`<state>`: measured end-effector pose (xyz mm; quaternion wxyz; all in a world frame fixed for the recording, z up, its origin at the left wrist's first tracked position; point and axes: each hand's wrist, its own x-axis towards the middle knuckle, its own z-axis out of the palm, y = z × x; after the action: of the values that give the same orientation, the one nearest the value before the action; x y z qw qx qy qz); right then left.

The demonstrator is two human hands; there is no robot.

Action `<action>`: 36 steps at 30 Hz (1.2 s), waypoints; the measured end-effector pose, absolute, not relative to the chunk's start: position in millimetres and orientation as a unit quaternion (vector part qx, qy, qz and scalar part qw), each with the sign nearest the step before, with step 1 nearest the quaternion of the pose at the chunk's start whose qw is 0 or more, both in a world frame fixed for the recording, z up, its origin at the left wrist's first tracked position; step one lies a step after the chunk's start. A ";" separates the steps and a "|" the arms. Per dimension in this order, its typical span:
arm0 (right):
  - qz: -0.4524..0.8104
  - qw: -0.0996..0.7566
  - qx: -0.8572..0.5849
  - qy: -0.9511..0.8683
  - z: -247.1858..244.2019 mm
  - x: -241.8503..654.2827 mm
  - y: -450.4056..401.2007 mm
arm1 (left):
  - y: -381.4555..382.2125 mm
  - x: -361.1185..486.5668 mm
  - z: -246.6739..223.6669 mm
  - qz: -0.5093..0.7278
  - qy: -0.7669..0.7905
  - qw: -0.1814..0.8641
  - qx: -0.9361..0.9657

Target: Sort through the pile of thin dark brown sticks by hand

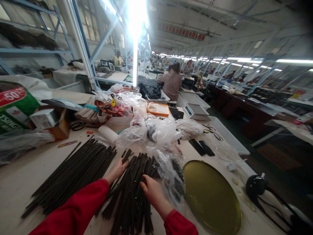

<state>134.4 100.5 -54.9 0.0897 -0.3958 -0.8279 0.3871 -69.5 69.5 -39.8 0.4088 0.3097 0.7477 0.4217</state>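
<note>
Two bundles of dark flat strips lie on the pale table. My left hand [116, 170], in a red sleeve, is closed round the upper ends of a few strips at the left edge of the right bundle [133, 195]. The left bundle [75, 176] fans out beyond my left forearm. My right hand [153, 191] rests at the right side of the right bundle, its thumb and index finger near the strips; its other fingers are hidden beneath the hand, and whether it grips any strip is unclear.
A round olive-green tray [211, 197] lies right of my right hand. Clear plastic bags [158, 130] are heaped beyond the strips. Scissors [78, 125], a cardboard box [61, 125] and a scale [195, 111] stand farther back. A black cabled device [256, 185] is at the right. A person [171, 83] sits beyond.
</note>
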 end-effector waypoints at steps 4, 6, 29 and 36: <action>0.558 0.194 -0.368 -0.718 -32.9 148.9 104.1 | 37.1 -31.3 -7.3 0.386 0.707 0.501 0.316; 0.665 0.244 -0.353 -0.612 -14.6 153.0 104.1 | 19.3 -3.8 15.7 0.390 0.649 0.569 0.321; 0.413 0.312 -0.265 -0.814 37.2 213.9 33.8 | -52.2 92.7 66.8 0.529 0.596 0.563 0.217; 0.313 0.253 -0.202 -0.893 40.5 227.7 37.4 | -53.1 102.0 77.5 0.497 0.645 0.515 0.268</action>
<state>227.7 37.4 40.5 0.2533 -0.2017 -0.8927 0.3134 102.0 -53.1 77.5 0.5152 0.2679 0.6450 0.4968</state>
